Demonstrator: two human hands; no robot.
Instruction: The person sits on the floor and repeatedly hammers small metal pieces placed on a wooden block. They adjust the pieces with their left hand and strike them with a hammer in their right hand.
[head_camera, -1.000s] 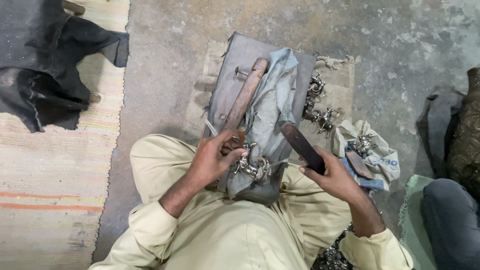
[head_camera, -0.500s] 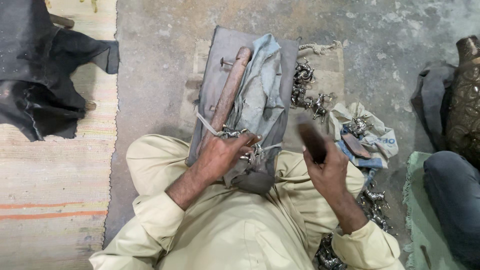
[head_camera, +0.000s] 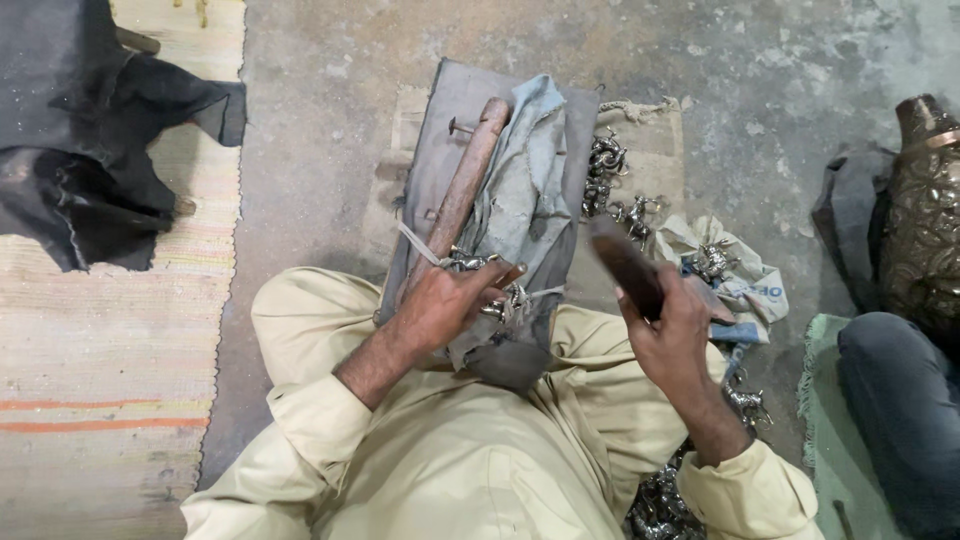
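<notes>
Sitting cross-legged on the concrete floor (head_camera: 330, 150), the person works over a grey padded board (head_camera: 445, 130) propped against the lap. The left hand (head_camera: 440, 305) is curled shut, pinning a small shiny metal figure (head_camera: 475, 265) against the board beside a wooden stick (head_camera: 465, 185) and a rumpled grey cloth (head_camera: 525, 190). The right hand (head_camera: 675, 335) is closed around a dark flat tool (head_camera: 625, 265), raised just right of the board. To do this well, the figure should stay pressed firm on the padding with fingers kept off the struck spot, and the tool should come down squarely. An open cloth bag (head_camera: 740, 285) to the right holds more metal figures (head_camera: 710, 260); others lie loose on a sack (head_camera: 655, 150) farther away.
</notes>
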